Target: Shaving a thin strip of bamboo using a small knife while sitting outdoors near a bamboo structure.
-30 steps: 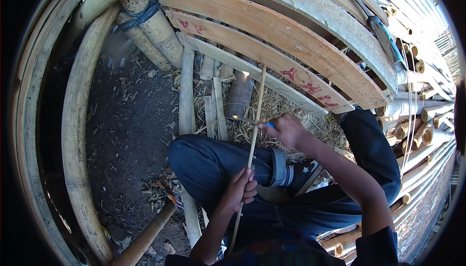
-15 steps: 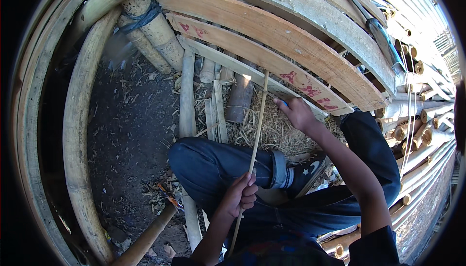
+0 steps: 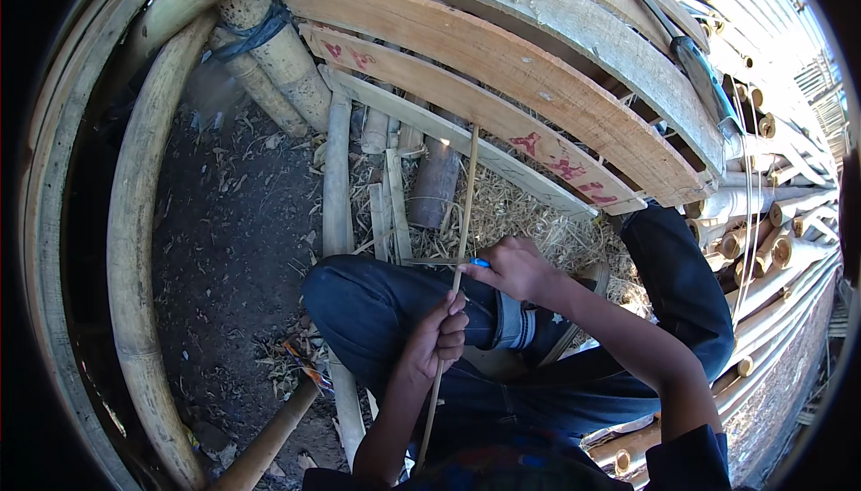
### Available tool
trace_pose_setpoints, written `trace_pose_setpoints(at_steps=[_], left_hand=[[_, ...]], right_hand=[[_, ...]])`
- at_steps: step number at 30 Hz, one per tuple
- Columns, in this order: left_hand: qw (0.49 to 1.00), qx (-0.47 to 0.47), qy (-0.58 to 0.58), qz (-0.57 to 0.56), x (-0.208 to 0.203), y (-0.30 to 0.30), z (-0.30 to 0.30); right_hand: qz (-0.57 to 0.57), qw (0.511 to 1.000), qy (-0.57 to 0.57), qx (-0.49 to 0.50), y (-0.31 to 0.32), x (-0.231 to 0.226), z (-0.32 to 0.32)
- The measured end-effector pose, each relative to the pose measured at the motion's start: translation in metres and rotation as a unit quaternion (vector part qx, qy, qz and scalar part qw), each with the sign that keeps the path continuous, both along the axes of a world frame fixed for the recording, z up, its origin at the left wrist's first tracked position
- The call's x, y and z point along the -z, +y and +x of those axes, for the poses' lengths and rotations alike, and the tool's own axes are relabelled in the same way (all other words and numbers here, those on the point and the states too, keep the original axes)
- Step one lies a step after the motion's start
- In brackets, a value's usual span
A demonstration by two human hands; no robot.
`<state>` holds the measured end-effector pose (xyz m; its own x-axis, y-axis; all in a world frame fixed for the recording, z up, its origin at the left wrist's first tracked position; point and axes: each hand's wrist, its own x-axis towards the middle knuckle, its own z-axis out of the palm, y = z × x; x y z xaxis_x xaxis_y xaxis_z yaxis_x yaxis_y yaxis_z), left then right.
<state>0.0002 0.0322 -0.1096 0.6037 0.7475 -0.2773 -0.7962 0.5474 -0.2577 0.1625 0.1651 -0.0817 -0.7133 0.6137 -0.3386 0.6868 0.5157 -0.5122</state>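
Observation:
A long thin bamboo stick (image 3: 468,195) runs from my lap up to the lowest slats of a wooden bench. My left hand (image 3: 438,338) is wrapped around it above my thigh. Just above that grip, my right hand (image 3: 520,269) holds a knife (image 3: 481,263) with a blue handle. Its narrow blade lies across the stick and points to the left. The thumb of the right hand is close against the stick. Whether the stick's upper end touches the slats I cannot tell.
The slatted wooden bench (image 3: 502,38) stands in front, with a blue-handled saw (image 3: 704,78) on it. Bamboo poles (image 3: 771,262) are stacked at the right. A thick curved pole (image 3: 134,267) borders the left. Shavings (image 3: 529,213) and a short log (image 3: 438,177) lie beneath the bench.
My right hand has moved down and left along the stick, bringing the knife close to my left hand. The left hand keeps its grip on the stick.

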Motion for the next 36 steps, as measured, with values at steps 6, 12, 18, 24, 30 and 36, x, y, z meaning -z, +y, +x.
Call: trace_pose_setpoints(at_steps=[6, 12, 18, 24, 30, 36], left_hand=[[0.99, -0.01, -0.141, -0.028, -0.003, 0.004, -0.003], [0.993, -0.011, -0.118, -0.022, -0.013, -0.019, 0.002], [0.996, 0.032, 0.087, -0.019, -0.017, -0.011, 0.004], [0.998, 0.015, 0.063, -0.014, -0.014, -0.016, -0.004], [0.996, -0.022, -0.073, -0.036, -0.01, -0.014, 0.006], [0.993, -0.009, -0.115, -0.022, -0.011, -0.019, -0.004]], right_hand=[[0.01, 1.0, 0.021, -0.007, -0.013, -0.011, -0.002], [-0.021, 0.985, -0.002, 0.17, 0.036, -0.004, 0.017], [0.02, 0.998, 0.052, -0.029, -0.009, -0.009, 0.008], [0.001, 0.998, 0.059, 0.005, -0.017, -0.021, 0.001], [-0.025, 0.999, 0.017, 0.035, 0.011, -0.005, 0.008], [0.061, 0.998, 0.032, -0.011, -0.016, -0.01, 0.001]])
